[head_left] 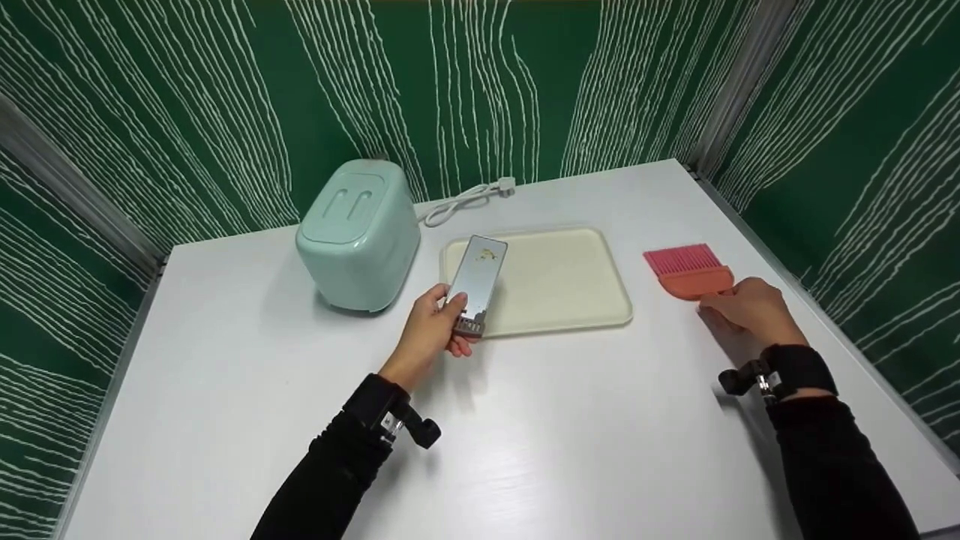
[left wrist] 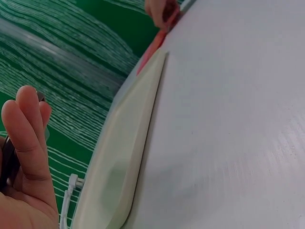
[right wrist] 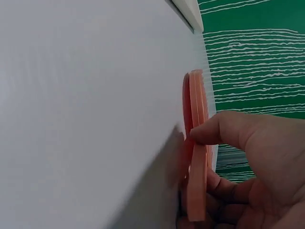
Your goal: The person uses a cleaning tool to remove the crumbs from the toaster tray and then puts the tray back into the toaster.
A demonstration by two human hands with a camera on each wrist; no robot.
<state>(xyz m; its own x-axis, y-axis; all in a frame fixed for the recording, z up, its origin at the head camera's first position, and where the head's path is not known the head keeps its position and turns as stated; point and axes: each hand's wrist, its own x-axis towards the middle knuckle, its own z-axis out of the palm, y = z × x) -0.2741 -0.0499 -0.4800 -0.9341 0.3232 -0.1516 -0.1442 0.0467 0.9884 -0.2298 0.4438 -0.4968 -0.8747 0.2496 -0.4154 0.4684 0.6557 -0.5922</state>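
Note:
My left hand [head_left: 433, 330] grips a narrow metal crumb tray [head_left: 480, 274] by its slotted near end, thumb on top. Brownish crumbs lie near the tray's far end, which overlaps a cream serving tray [head_left: 562, 285] in the head view. In the left wrist view, that hand's fingers [left wrist: 31, 138] hide most of the crumb tray. Over at the right, my right hand [head_left: 754, 311] pinches the orange handle of a small brush [head_left: 694, 281] with pink bristles. The right wrist view shows the brush [right wrist: 197, 102] edge-on, thumb against its side, close over the table.
A mint-green toaster [head_left: 360, 236] with a lid over its top stands left of the cream tray. Its white cord and plug [head_left: 472, 199] lie behind on the white table [head_left: 555, 427]. Green walls [head_left: 510, 82] with white lines enclose the back and sides.

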